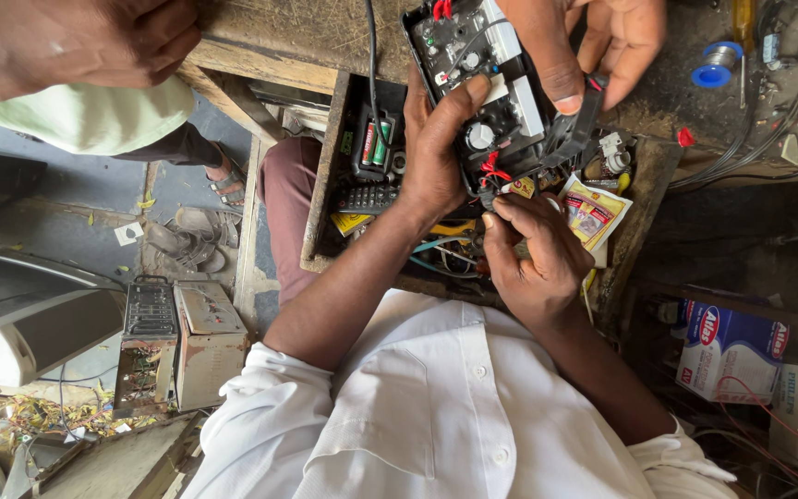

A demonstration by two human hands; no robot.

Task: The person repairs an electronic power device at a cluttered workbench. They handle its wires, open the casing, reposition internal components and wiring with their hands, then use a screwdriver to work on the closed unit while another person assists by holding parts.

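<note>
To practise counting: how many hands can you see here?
4: the person's left hand and right hand at the black circuit board, a co-worker's hand above it, another top left.

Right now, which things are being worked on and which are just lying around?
In use: black open electronic unit, red wires, left hand, right hand, another person's hand.
Lying about: blue-rimmed wire spool, printed paper sachet, beige metal box.
</note>
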